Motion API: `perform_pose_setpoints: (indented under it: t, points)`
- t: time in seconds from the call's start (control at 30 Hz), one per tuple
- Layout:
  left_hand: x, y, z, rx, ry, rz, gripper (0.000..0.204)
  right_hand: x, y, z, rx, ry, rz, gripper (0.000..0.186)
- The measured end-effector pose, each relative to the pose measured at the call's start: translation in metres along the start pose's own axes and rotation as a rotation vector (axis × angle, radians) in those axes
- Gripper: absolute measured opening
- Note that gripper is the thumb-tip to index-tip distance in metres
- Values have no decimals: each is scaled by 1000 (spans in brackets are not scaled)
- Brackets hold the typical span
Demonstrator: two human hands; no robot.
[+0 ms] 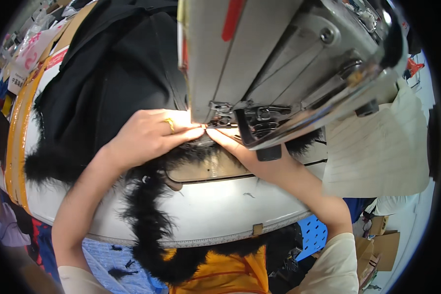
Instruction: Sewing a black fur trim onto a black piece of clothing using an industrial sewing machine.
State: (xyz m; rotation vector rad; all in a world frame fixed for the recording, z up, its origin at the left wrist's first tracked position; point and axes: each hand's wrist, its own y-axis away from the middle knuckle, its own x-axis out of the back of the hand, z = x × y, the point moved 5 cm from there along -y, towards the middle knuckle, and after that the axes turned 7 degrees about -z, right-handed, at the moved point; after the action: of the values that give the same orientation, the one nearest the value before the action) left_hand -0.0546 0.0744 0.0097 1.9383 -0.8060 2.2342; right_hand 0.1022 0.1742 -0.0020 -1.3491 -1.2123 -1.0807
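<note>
A crowded workroom, seen from above through a round, bending lens with dark corners. A white table (215, 201) spans the middle, its front edge curved by the lens and lined with a ruler-like strip (206, 240); glossy orange-yellow tape (16, 142) covers its left edge. Bright light pools near the tabletop's centre. Beyond the table at upper left, plastic bags (36, 46) pile up loosely. Below, at lower left, crinkled blue sheeting (100, 255) is dotted with black scraps (120, 273). At lower right are a blue perforated panel (311, 235) and open cardboard boxes (388, 250), beside a pale wall (416, 223).
</note>
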Motion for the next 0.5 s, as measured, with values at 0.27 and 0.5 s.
perform_pose_setpoints:
  t: [0.27,0.5]
  points:
    - [5,-2,-5,-79,-65,42,33,-2,-4,0,-116,-215,-26,40]
    - [1,2,-11,-71,2,51,28,-2,-1,-8,-83,54,-32,43]
